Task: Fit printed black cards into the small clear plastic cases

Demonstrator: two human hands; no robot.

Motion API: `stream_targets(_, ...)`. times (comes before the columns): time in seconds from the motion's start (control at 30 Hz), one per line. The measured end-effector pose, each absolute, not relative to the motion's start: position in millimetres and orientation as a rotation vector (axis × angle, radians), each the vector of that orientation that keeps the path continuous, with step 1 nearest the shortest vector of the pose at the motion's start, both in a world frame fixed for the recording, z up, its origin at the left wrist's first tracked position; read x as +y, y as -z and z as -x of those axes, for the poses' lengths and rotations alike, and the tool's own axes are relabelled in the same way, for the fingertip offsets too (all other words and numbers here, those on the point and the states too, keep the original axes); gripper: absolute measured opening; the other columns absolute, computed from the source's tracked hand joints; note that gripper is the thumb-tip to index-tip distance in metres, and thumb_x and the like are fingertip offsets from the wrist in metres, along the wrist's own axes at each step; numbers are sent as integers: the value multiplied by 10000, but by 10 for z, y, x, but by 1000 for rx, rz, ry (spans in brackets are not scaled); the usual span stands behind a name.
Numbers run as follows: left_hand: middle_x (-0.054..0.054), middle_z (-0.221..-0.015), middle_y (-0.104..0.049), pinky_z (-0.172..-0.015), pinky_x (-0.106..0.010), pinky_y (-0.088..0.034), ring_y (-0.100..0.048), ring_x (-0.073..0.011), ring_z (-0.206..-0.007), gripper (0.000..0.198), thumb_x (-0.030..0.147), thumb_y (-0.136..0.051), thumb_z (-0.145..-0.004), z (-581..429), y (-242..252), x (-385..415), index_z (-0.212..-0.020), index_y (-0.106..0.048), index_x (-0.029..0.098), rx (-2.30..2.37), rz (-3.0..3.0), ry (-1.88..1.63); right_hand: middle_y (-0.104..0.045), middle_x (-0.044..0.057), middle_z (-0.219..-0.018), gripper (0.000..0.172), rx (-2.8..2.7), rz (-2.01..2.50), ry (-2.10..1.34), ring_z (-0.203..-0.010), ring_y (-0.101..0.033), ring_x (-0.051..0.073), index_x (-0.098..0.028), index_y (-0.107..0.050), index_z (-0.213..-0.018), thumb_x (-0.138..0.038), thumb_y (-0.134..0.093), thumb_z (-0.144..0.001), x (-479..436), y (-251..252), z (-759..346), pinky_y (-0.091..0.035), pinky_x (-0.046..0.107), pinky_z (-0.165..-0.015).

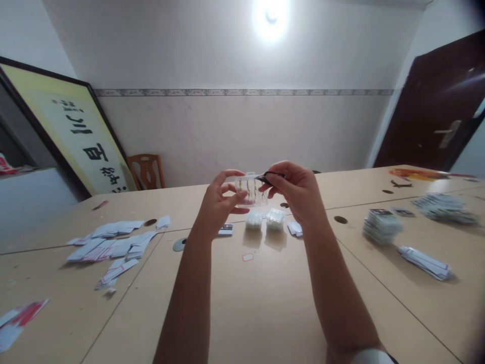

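My left hand (221, 202) is closed on a clear plastic case (251, 199), raised above the table. Inside the case, slim gold-green pieces stand in rows; I cannot make out their kind. In my right hand (293, 189) is a pair of small black-handled scissors (273, 178), its tip at the upper edge of the case. Fingers partly cover the handles. Below the hands, two stacks of clear cases, the left stack (253, 221) and the right stack (276, 219), stand on the table. A small red-bordered label (247, 257) lies nearer to me.
Spread on the left of the table (261, 313) are white paper slips (109, 242). To the right stand a stack of cases (382, 226), a bundle of slips (425, 263) and a further pile of packets (445, 207). A wooden chair (146, 169) is behind the table.
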State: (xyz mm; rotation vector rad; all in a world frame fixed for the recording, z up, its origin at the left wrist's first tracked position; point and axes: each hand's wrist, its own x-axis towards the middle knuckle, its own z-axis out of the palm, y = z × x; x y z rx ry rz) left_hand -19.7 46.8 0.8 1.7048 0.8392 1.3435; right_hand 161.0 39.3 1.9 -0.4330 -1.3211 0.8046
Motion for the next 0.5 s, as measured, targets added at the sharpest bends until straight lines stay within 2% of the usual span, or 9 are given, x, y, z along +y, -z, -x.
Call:
stream_targets(0.13, -1, -910, -611, -602, -306, -660, -717, -176, -736, 431, 297, -784, -775, 179, -10, 439, -1147, -570, 251, 808, -1704, -1361, -714, -1, -785, 124, -1398, 366, -863, -617, -676, 121, -210, -687, -798, -299, -769, -776, 347, -28, -1623, -510, 246, -524)
stream_targets(0.27, -39, -1002, -659, -594, -306, -659, -724, -175, -722, 401, 317, -753, -803, 175, -12, 425, -1142, -558, 230, 802, -1697, -1361, -720, 19, -1026, 127, -1375, 378, -844, -581, -643, 83, -220, -700, -806, -304, -785, -763, 349, -34, -1649, -490, 242, -506)
stream_targets(0.33, -45, -975, -675, -583, -302, -655, -731, -188, -731, 382, 337, -717, -832, 167, -15, 425, -1154, -550, 220, 796, -1676, -1346, -699, 1, -971, 121, -1374, 379, -838, -539, -608, 63, -225, -704, -808, -301, -788, -764, 359, -33, -1652, -459, 228, -476)
stream_targets(0.43, -39, -919, -676, -565, -292, -649, -725, -191, -744, 378, 358, -699, -843, 145, -14, 433, -1154, -542, 212, 784, -1662, -1332, -619, -42, -744, 114, -1390, 388, -834, -467, -526, 50, -238, -702, -816, -326, -770, -790, 367, -29, -1655, -404, 214, -428)
stream_targets(0.5, -38, -909, -672, -545, -281, -643, -707, -177, -729, 379, 367, -704, -839, 128, -10, 436, -1141, -541, 207, 784, -1676, -1324, -596, -50, -695, 115, -1406, 418, -802, -427, -461, 42, -243, -705, -827, -347, -751, -809, 357, -29, -1661, -361, 212, -399)
